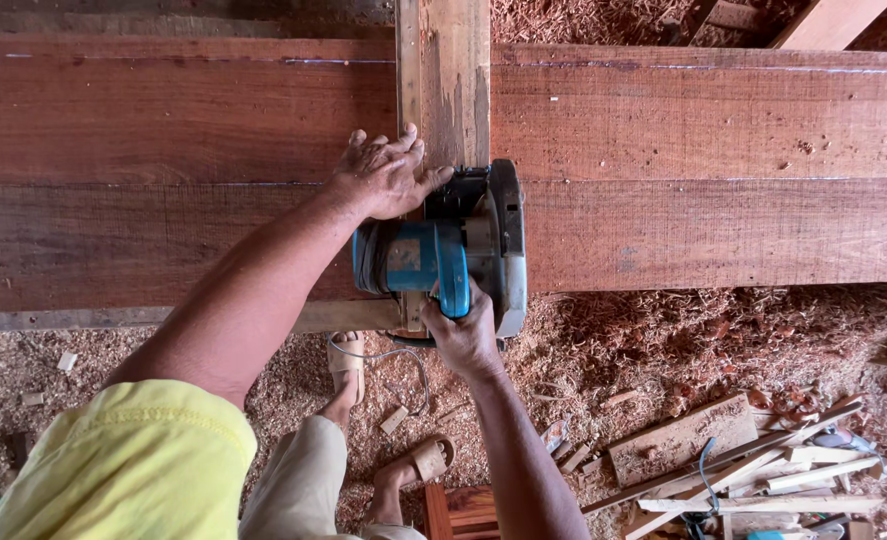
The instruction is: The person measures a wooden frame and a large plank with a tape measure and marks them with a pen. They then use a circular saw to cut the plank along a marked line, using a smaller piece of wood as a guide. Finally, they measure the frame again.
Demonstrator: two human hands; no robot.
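- At the near edge of the wide red plank (pixel 663 200): right hand (pixel 463 340) grips the blue circular saw (pixel 443 260).
- Left hand (pixel 385 175) lies flat on the pale guide board (pixel 448 80); grip open, holding nothing.
- Judging by the saw's position, the crosscut looks barely begun; nearly the whole width remains.

Bright, even daylight; sharp focus.

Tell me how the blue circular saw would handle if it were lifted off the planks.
The blue circular saw looks dense for its size: a bulky motor housing and metal guard, so probably heavy. It seems rigid, with nothing floppy but its cord. The right hand wraps its handle while the left hand steadies the pale guide board, so it may pull off-balance toward the motor.
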